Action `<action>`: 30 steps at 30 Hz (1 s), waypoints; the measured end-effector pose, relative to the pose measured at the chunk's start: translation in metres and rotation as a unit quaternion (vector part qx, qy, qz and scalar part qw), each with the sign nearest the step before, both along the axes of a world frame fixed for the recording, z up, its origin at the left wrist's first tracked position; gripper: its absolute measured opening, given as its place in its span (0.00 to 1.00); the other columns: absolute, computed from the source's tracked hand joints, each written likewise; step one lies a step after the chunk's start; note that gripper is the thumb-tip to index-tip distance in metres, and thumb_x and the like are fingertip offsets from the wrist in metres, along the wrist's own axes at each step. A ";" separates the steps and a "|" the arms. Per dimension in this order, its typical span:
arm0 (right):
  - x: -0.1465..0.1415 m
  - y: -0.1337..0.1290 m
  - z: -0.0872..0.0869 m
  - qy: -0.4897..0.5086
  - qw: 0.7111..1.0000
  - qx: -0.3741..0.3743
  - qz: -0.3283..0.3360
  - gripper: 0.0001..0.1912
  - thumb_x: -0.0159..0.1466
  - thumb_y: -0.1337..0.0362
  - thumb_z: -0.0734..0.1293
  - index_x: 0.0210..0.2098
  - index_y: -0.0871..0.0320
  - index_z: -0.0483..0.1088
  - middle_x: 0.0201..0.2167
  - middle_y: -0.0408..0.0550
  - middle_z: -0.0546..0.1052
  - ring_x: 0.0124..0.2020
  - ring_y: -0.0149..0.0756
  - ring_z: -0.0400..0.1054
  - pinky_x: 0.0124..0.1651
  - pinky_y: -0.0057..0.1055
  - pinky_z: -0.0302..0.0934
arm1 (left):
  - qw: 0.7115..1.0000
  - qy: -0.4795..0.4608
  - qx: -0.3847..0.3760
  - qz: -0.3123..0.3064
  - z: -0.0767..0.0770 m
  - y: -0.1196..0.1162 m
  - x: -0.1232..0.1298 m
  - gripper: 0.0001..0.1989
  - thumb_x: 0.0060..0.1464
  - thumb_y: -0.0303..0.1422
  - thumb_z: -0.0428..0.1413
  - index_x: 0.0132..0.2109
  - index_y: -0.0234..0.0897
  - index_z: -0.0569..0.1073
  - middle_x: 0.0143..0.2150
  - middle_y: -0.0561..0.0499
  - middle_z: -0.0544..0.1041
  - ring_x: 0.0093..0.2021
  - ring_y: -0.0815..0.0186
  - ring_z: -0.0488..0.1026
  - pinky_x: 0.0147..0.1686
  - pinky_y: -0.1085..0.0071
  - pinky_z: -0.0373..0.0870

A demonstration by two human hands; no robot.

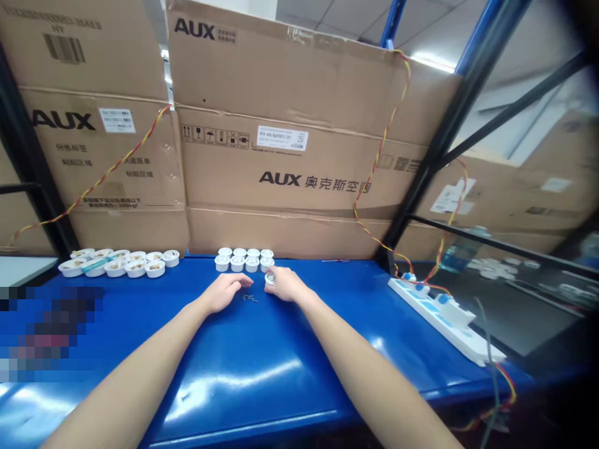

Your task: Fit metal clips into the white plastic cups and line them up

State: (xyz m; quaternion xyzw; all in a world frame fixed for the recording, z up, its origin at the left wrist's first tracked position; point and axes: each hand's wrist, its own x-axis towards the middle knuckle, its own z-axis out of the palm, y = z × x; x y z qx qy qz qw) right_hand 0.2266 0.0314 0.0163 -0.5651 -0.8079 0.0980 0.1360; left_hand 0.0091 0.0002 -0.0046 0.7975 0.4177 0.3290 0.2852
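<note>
Left forearm (124,390): bare, closest of all to the lens, stretched up from the bottom edge.
Right forearm (374,380): same story on the other side, angled inward, so both hands met mid-bench.
Left hand (223,293): palm down over the blue bench (262,386), fingers loosely curved, grip open with nothing visible in it, right beside the tiny metal pieces (250,298).
Right hand (287,284): grip closed on a small white cup (270,280), held low over the bench, probably to keep it steady.
Tiny metal pieces: scattered between the hands, within easy reach of both; too small to tell exactly what kind.
Neat white cups (244,260): two rows of four, packed tight just past the hands, likely ranked for an easy count.
Filled cups (119,263): double row farther left, brownish contents showing, apparently kept apart as a separate batch.
Power strip (442,318): white, angled along the bench's right end, well out of the way.
Twisted red-and-yellow wire (380,162): strung up across the AUX cartons (290,125), stacked behind the bench.
</note>
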 end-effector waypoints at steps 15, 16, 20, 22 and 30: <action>-0.004 -0.007 0.006 0.043 0.968 0.122 0.214 0.24 0.55 0.75 0.63 0.49 0.51 0.71 0.50 0.46 0.72 0.52 0.39 0.62 0.54 0.33 0.56 | 0.995 0.064 0.045 0.066 0.004 -0.001 -0.001 0.18 0.52 0.28 0.44 0.43 0.39 0.76 0.44 0.53 0.80 0.45 0.63 0.75 0.49 0.69 0.69; -0.005 -0.009 0.007 0.021 0.965 0.126 0.230 0.24 0.55 0.76 0.62 0.49 0.50 0.71 0.50 0.45 0.72 0.51 0.39 0.62 0.53 0.33 0.56 | 0.994 0.067 0.048 0.068 0.004 0.000 -0.001 0.18 0.52 0.28 0.44 0.43 0.39 0.76 0.44 0.53 0.80 0.45 0.63 0.74 0.49 0.69 0.69; -0.006 -0.010 0.007 -0.013 0.960 0.112 0.258 0.26 0.55 0.78 0.60 0.48 0.48 0.72 0.49 0.43 0.72 0.49 0.38 0.63 0.51 0.31 0.57 | 0.992 0.084 0.053 0.074 0.003 0.000 -0.001 0.17 0.52 0.29 0.45 0.41 0.39 0.77 0.43 0.53 0.80 0.45 0.62 0.74 0.49 0.68 0.68; -0.005 -0.009 0.007 0.002 0.961 0.108 0.253 0.26 0.55 0.77 0.60 0.49 0.49 0.72 0.50 0.43 0.72 0.50 0.38 0.63 0.52 0.31 0.56 | 0.992 0.083 0.057 0.071 0.002 0.000 -0.001 0.17 0.52 0.29 0.45 0.41 0.39 0.77 0.44 0.52 0.79 0.45 0.62 0.74 0.49 0.68 0.68; 0.012 0.004 0.007 0.123 0.979 0.147 0.074 0.26 0.57 0.64 0.67 0.55 0.52 0.64 0.53 0.47 0.71 0.52 0.40 0.64 0.55 0.34 0.56 | 0.991 0.111 0.062 0.033 0.000 0.001 -0.002 0.20 0.52 0.28 0.45 0.48 0.40 0.75 0.51 0.53 0.77 0.52 0.62 0.71 0.55 0.67 0.65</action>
